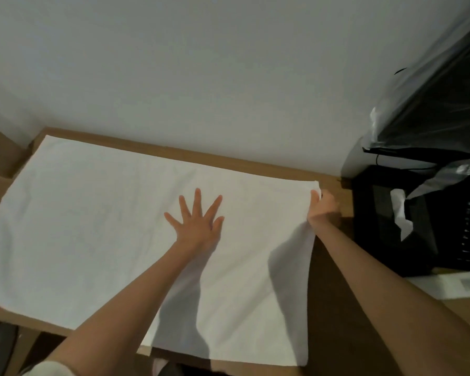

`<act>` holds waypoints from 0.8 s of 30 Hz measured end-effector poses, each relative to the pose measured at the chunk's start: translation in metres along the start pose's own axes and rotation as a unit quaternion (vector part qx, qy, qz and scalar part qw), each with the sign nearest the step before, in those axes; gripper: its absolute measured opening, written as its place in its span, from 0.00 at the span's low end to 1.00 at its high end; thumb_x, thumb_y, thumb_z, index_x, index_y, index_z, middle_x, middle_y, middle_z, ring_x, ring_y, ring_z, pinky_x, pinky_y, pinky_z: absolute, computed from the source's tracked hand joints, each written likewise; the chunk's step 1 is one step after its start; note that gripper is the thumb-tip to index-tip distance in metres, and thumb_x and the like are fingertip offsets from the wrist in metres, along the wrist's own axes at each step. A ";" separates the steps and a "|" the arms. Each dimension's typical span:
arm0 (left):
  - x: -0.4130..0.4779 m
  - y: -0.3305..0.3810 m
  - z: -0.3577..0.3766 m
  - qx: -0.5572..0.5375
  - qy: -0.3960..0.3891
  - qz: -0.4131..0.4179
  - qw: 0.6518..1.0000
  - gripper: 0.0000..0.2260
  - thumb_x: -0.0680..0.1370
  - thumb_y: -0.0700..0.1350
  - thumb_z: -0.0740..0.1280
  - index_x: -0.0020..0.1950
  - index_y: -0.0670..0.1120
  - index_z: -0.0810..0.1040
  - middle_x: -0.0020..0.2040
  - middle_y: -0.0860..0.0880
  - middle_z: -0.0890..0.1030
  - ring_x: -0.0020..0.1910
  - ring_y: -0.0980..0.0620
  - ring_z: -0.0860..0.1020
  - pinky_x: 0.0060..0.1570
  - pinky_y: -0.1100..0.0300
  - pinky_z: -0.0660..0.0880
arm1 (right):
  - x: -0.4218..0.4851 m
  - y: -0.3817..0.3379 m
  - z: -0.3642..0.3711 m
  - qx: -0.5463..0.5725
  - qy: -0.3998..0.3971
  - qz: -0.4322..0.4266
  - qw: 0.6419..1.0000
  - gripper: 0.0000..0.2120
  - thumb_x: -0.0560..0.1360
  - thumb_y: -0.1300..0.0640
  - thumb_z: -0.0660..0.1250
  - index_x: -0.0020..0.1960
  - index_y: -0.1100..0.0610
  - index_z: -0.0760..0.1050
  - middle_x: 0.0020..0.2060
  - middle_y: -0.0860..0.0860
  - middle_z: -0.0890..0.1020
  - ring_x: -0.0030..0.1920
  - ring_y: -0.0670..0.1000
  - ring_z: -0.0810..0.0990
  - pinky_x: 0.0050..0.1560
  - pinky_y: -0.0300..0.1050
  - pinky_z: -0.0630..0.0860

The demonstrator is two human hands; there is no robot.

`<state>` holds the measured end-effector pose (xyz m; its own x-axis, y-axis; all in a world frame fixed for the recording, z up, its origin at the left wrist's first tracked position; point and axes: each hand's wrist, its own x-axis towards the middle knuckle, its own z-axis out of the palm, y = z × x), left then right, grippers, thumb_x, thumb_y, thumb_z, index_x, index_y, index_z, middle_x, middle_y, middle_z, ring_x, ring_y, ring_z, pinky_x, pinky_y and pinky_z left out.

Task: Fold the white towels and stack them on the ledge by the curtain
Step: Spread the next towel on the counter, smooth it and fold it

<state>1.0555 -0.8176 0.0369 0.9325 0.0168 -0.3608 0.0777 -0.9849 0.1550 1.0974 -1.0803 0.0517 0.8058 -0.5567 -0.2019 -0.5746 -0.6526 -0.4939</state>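
White towel (98, 226) lies flat on the wooden table (255, 162), long axis left-right; left hand (198, 221) presses its centre with fingers splayed, right hand (322, 206) pinches the far-right edge, so the fold likely carries leftward over the pressing hand.
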 end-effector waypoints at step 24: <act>0.002 0.063 0.027 0.004 0.053 0.062 0.997 0.24 0.79 0.65 0.39 0.74 0.66 0.37 0.77 0.53 0.34 0.74 0.40 0.32 0.65 0.31 0.32 | -0.052 0.059 0.005 -0.062 0.016 -0.196 0.979 0.20 0.81 0.59 0.58 0.73 0.54 0.63 0.50 0.56 0.74 0.28 0.44 0.71 0.23 0.33 0.66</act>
<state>1.0525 -0.8840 0.0209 0.9668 -0.0883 -0.2396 -0.0436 -0.9817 0.1856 1.0219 -1.0876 0.0288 0.9641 -0.2654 0.0093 -0.2370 -0.8756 -0.4208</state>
